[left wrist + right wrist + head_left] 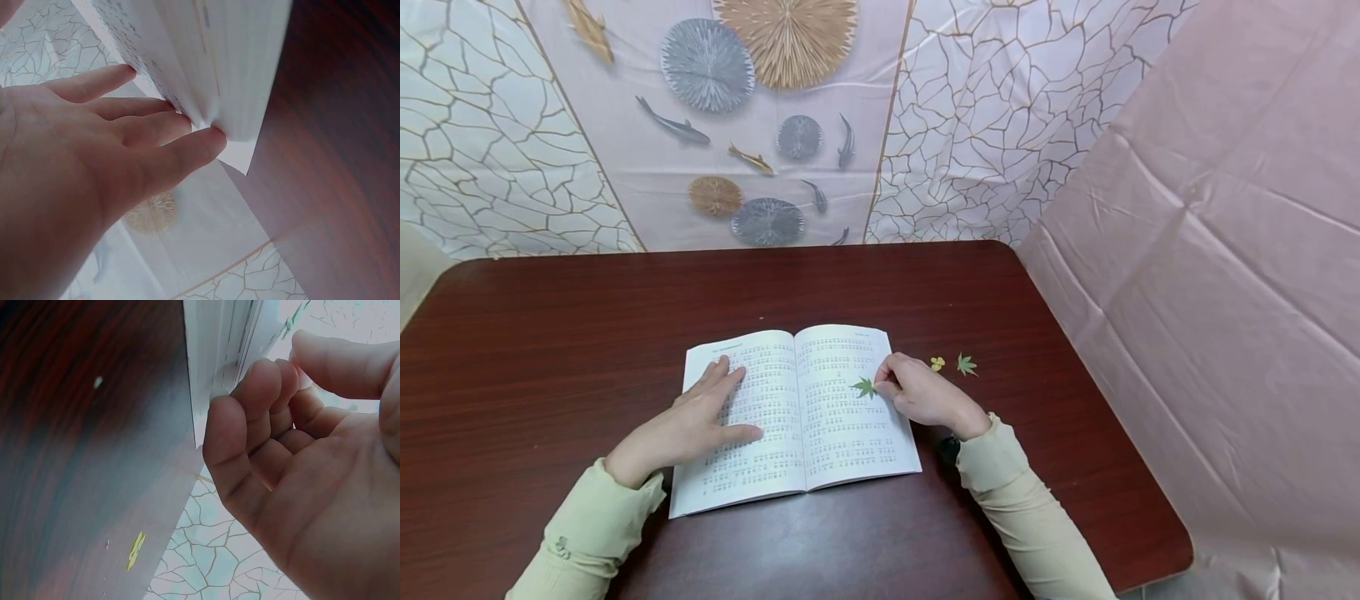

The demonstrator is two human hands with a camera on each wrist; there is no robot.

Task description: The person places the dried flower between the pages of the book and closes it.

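Note:
An open book [842, 433] with printed pages lies on the table. My left hand [688, 425] rests spread on its left page, fingers straight and thumb pointing toward the spine. In the left wrist view, the fingertips of that hand [125, 144] touch the page near the book's edge [240, 153]. Over the right page, my right hand [921, 392] pinches a small green maple leaf [864, 387] near its stem end. The right wrist view shows the curled fingers [228, 428] beside the page edges, with part of the leaf [292, 322] beyond the thumb tip.
To the right of the book, a small yellow flower [937, 363] and another green maple leaf [966, 364] lie on the dark red-brown table [587, 308]. Patterned cloth [820, 167] hangs behind the table, and a plain pink cloth [1225, 250] hangs along its right side.

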